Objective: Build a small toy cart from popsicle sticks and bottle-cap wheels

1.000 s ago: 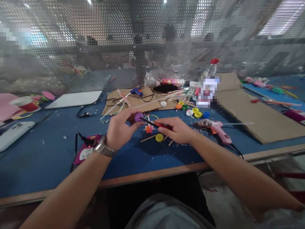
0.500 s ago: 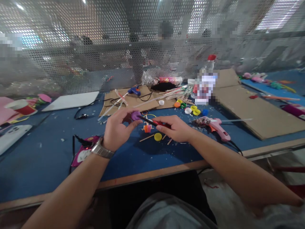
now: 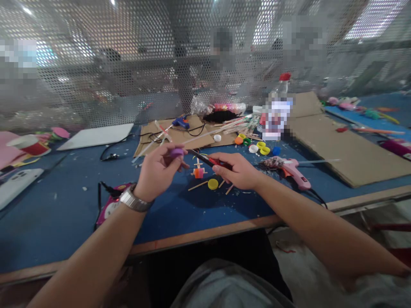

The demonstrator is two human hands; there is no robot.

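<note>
My left hand [image 3: 157, 171] pinches a purple bottle cap [image 3: 177, 152] above the blue table [image 3: 58, 214]. A red-handled pointed tool [image 3: 205, 160] is gripped in my right hand [image 3: 236, 171], with its dark tip aimed at the cap and a small gap between them. Just below the hands, on the table, stand a small orange piece on wooden sticks [image 3: 199, 172] and a yellow cap [image 3: 212, 184]. A metal watch [image 3: 133, 202] sits on my left wrist.
A pink glue gun [image 3: 293, 170] lies right of my right hand, its cord running off the edge. Loose caps [image 3: 257, 147], straws, cardboard sheets [image 3: 340, 149] and a blue glue gun [image 3: 180, 122] lie farther back. A phone [image 3: 16, 184] and pink charger [image 3: 111, 205] are at left. Perforated screen behind.
My left hand has turned the purple cap and lifted it slightly, so it now shows flat side up. The tool's tip has drawn back from the cap a little.
</note>
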